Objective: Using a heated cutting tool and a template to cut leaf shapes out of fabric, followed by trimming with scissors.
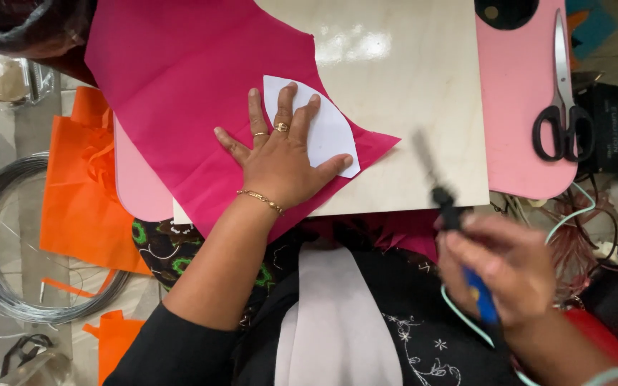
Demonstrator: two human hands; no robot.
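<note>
the left hand (pixel 280 161) lies flat with fingers spread, pressing a white paper shape (pixel 327 129) onto a magenta sheet (pixel 187 78) that drapes over a pale wooden board (pixel 402 107) resting on a pink mat (pixel 520 100). the right hand (pixel 498 268), blurred, is closed around a black and blue tool (pixel 452 214) held above the board's near edge. black scissors (pixel 563 107) lie on the pink mat, while orange paper (pixel 84 193) and a coil of grey wire (pixel 8 243) sit on the tiled floor to the left.
</note>
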